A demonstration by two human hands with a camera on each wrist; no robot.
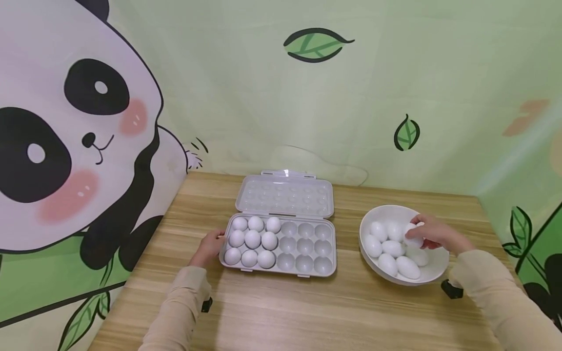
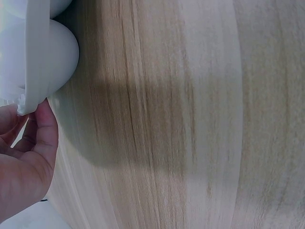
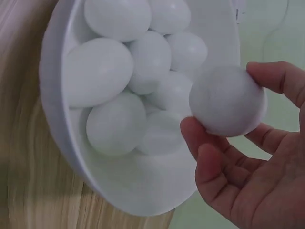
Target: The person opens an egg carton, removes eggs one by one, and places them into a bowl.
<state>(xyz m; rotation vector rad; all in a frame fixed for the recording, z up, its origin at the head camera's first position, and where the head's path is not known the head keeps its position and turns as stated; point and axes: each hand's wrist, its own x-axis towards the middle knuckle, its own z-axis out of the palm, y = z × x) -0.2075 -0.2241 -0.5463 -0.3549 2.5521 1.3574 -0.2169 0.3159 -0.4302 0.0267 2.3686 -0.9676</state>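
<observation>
The work surface is a wood-grain tabletop (image 1: 281, 312) with pale and darker brown streaks. On it stands a light-grey, rectangular egg tray (image 1: 304, 245) with rounded corners, apparently plastic, moulded with hemispherical cups in three rows of six. Its translucent, dimpled lid (image 1: 284, 195) lies folded open along the far edge. To the right of the tray, well apart from it, stands a smooth, glossy white round bowl (image 1: 434, 268).

Tray contents: nine smooth white eggs (image 1: 252, 239), seated in the three left-hand columns; the cups of the other three columns are exposed. Bowl contents: a cluster of smooth white oval eggs (image 1: 393, 248), lying at various angles and touching one another.

The hands are set apart, one at each container. The left hand (image 1: 210, 247) pinches the rim at the tray's left end between thumb and fingers. The right hand (image 1: 441, 235) grips a single matt-looking white egg (image 3: 228, 101) with thumb and fingertips, above the bowl's right side (the egg appears nearly round from the right wrist). Both forearms wear beige sleeves (image 1: 496, 287).
</observation>
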